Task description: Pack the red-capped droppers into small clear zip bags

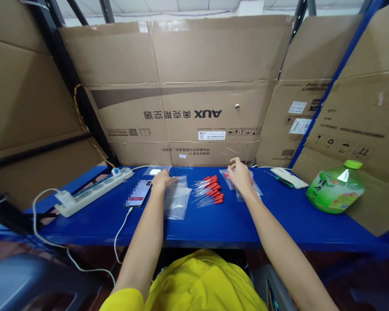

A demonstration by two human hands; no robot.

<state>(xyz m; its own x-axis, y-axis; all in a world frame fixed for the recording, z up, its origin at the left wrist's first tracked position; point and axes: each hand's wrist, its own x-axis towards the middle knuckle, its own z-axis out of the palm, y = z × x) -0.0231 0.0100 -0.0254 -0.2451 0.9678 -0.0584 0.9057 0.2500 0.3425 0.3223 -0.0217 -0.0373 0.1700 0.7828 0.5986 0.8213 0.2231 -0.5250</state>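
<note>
In the head view, the person's two hands are over one blue desk (210,231). Between them lies one loose bunch of red-capped clear tubes (215,188), more than half a dozen, overlapping too closely for an exact count. Left of the bunch are flat clear plastic bags (175,206), overlapping so that their number cannot be told; no contents show through them. To its right, more clear bags (257,191) overlap, with red pieces visible inside. One small clear packet (148,172) near the back edge has one white item (155,172) on or in it; which, cannot be told.

The left hand (162,179) reaches over the upper end of the flat bags, its fingers pointing toward the tubes but well apart from them. The right hand (240,176) is over the bags with red pieces, fingers bent, the tubes lying to its left. Whether either hand's fingers grip anything cannot be told.

Around them are one phone (141,193), one power strip (94,194) with two plugs in it, one green-handled screwdriver (285,182) beside one flat white object (293,177), and one green bottle (335,190).
</note>
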